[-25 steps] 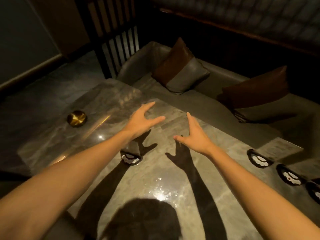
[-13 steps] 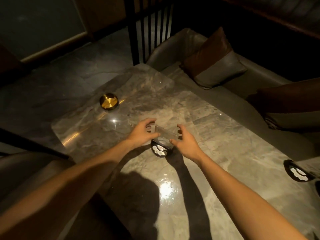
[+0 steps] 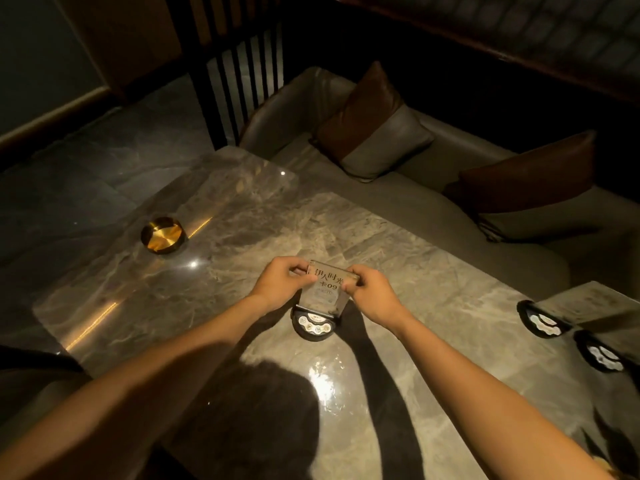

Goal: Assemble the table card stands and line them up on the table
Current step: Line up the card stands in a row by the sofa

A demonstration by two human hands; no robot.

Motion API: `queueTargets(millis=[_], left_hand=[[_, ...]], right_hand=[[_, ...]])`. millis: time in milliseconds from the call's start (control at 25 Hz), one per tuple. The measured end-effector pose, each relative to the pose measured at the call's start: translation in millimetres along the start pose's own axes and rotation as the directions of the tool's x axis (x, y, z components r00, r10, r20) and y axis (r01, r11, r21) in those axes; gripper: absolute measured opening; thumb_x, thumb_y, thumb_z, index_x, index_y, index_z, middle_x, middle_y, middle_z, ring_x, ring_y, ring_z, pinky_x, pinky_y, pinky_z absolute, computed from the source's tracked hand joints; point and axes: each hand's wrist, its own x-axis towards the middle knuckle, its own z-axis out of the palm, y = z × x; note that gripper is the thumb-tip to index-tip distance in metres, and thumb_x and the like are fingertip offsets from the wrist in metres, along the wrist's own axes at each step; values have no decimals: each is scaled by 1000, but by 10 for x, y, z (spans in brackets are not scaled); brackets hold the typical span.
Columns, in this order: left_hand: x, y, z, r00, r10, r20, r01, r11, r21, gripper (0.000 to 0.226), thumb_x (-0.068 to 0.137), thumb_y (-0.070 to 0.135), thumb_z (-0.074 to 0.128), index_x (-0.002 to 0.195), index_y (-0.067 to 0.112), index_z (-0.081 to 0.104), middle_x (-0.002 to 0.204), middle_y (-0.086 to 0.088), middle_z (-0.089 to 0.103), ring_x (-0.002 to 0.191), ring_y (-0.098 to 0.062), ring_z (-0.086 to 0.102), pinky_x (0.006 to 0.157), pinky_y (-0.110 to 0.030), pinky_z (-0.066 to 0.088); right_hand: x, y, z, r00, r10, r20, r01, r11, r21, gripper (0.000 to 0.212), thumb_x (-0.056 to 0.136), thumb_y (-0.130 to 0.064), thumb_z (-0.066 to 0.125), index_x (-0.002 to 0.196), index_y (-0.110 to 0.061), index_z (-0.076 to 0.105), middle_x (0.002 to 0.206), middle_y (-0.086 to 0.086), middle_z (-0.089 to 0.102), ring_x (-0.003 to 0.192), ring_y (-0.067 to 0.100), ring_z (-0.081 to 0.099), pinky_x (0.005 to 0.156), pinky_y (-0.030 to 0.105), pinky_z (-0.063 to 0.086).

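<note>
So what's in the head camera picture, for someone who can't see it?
Both hands, left hand and right hand, hold a clear table card upright in a dark round base on a marble table. Two more bases sit right; a gold dish sits left.

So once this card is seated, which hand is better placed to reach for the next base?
Probably the right hand. Both hands grip the top corners of the acrylic card standing in its black base, but the other bases lie at the table's right edge. The left hand would have to cross over.
</note>
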Motion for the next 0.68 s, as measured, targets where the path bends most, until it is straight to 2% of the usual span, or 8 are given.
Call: queueTargets(millis=[120,240,400,480,600,680], left_hand=[[183,340,366,996,61,64,-62,998,10,4,84,11,78,86,11,75,84,3,73,74,-2,65,63,-9,47],[396,683,798,981,123,152,-129,991,34,6,86,13,77,83,17,74,79,9,71,70,0,62,61,-7,44],[711,1090,1463,954,178,243,-198,978,61,5,85,16,78,81,14,75,76,0,71,66,-2,58,64,-14,44],[864,1284,1805,945,200,259,-227,970,81,8,83,19,79,76,19,74,76,-4,73,64,-5,58,65,-24,47],[1056,1543,2325,930,226,289,-264,960,97,15,82,21,80,71,26,71,76,-1,73,66,-7,61,69,-29,50],[1136,1686,2644,924,240,299,-282,954,106,14,83,20,80,73,26,71,76,4,73,69,-6,62,70,-27,49]], right_hand=[[-81,220,-428,997,9,-73,-10,1000,-9,24,95,-5,57,91,-28,61,88,-6,69,84,12,64,72,23,49],[-167,490,-898,990,44,-133,-48,998,-28,19,95,-8,58,94,-26,64,89,-6,69,86,16,65,77,32,50],[-238,952,-1544,978,103,-184,-122,988,-91,13,97,-14,59,104,-16,70,92,3,73,87,21,67,82,41,53],[-270,1149,-1861,968,112,-225,-144,981,-127,14,97,-15,59,105,-16,71,93,3,73,86,21,66,80,38,53],[-286,1506,-2292,947,154,-282,-218,952,-214,15,96,-17,59,105,-19,71,96,4,73,91,23,65,76,34,50],[-287,1749,-2532,941,157,-300,-250,920,-302,13,95,-20,59,103,-19,69,99,5,73,96,28,66,77,38,52]])
